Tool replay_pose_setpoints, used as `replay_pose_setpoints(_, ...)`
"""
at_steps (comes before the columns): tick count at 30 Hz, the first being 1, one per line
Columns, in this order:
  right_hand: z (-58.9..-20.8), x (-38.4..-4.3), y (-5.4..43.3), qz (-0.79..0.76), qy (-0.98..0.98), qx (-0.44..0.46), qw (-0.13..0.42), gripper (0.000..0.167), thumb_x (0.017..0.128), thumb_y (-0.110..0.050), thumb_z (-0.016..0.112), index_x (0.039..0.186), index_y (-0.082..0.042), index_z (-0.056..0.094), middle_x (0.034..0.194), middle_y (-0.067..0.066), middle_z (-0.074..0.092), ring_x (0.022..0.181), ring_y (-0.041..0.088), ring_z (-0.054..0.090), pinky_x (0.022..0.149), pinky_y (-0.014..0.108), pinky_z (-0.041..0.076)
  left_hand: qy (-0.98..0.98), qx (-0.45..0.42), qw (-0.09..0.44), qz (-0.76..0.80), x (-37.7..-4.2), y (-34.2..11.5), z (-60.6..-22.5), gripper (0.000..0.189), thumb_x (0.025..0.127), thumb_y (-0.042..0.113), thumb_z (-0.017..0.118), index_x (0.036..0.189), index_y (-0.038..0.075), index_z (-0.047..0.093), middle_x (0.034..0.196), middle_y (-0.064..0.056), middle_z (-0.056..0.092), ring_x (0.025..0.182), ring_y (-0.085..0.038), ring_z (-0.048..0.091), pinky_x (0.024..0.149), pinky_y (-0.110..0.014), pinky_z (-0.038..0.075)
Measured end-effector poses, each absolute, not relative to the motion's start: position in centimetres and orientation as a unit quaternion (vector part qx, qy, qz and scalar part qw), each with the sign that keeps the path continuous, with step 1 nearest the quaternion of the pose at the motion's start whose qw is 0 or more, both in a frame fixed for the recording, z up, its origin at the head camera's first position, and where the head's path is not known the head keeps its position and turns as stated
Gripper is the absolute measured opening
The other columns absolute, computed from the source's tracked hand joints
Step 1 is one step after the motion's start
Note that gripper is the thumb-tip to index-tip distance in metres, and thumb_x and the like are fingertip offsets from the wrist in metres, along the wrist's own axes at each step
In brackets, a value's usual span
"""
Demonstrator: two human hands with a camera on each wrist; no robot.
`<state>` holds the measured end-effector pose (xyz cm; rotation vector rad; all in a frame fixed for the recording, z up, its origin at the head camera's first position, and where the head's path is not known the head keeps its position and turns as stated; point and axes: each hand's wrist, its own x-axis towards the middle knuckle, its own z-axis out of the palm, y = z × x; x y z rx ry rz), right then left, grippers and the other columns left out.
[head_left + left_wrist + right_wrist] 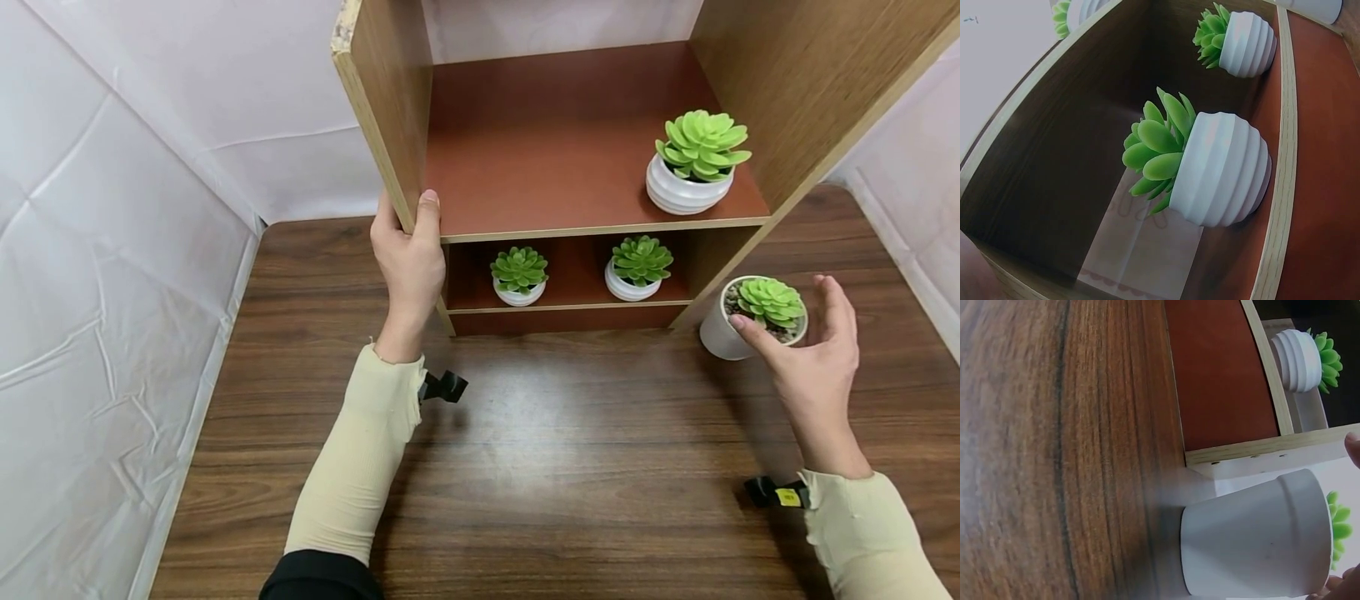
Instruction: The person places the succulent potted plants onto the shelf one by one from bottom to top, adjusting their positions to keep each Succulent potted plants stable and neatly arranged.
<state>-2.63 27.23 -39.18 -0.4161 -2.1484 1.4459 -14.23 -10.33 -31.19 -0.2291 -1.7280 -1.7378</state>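
Note:
My left hand point(411, 262) grips the front edge of the wooden shelf's point(378, 117) left side panel, thumb on the inner face and fingers outside. My right hand point(813, 358) is spread around the rim of a taller white pot with a green succulent point(723, 333), which stands upright on the table just right of the shelf. The thumb is over the pot's near-left rim; the fingers are beyond its right side. In the right wrist view the pot point(1254, 537) has its base on the table, with fingertips point(1333, 584) beside the rim.
A ribbed white pot with a succulent point(690, 192) stands on the shelf's upper board, at the right. Two similar succulents, a left one point(519, 292) and a right one point(633, 283), occupy the lower compartment. White sheeting point(112, 250) borders the wood-grain table point(525, 467).

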Motion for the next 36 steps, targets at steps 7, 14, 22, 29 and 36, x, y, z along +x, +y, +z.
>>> replay_pose_setpoints(7,-40.8,-3.0,28.2,0.534,-0.799,-0.168,0.22,0.095,0.073,-0.001,0.083,0.151,-0.014,0.031,0.148,0.005,0.035,0.134,0.009,0.032,0.106,0.016,0.024,-0.663,-0.08,0.335,-0.664,-14.2,-10.4,-31.2,0.007,0.094,0.002,0.057,0.087,-0.001,0.057,0.06,-0.001,0.041,0.054,-0.013,0.038,0.053,-0.027,0.033)
replay_pose_setpoints(14,-41.4,-2.9,28.3,0.558,-0.785,-0.177,0.205,0.095,0.073,0.002,0.083,0.149,-0.015,0.029,0.144,0.001,0.034,0.131,0.01,0.033,0.104,0.015,0.026,-0.662,-0.079,0.334,-0.666,-14.3,-10.4,-31.2,0.007,0.094,0.001,0.057,0.087,-0.001,0.057,0.06,0.0,0.04,0.053,-0.013,0.037,0.053,-0.027,0.033)
replay_pose_setpoints(22,-41.9,-2.7,28.3,0.575,-0.774,-0.187,0.187,0.092,0.073,0.002,0.083,0.147,-0.016,0.031,0.142,0.001,0.037,0.129,0.011,0.036,0.103,0.016,0.03,-0.664,-0.079,0.333,-0.665,-14.3,-10.4,-31.4,0.008,0.094,0.002,0.057,0.087,-0.001,0.058,0.059,0.0,0.04,0.052,-0.013,0.036,0.052,-0.027,0.032)
replay_pose_setpoints(29,-42.4,-2.8,28.5,0.574,-0.774,-0.195,0.185,0.094,0.073,0.001,0.083,0.148,-0.018,0.029,0.141,0.0,0.04,0.129,0.011,0.038,0.102,0.015,0.03,-0.664,-0.081,0.335,-0.664,-14.3,-10.4,-31.3,0.008,0.094,0.002,0.056,0.087,-0.001,0.057,0.059,-0.001,0.041,0.053,-0.013,0.037,0.052,-0.027,0.033)
replay_pose_setpoints(36,-42.6,-3.1,29.2,0.578,-0.776,-0.192,0.162,0.102,0.074,0.001,0.083,0.151,-0.019,0.019,0.146,0.001,0.037,0.131,0.01,0.035,0.102,0.013,0.027,-0.66,-0.077,0.332,-0.669,-14.4,-10.4,-31.4,0.01,0.094,0.002,0.056,0.085,0.0,0.057,0.059,0.001,0.039,0.054,-0.013,0.037,0.054,-0.027,0.033)
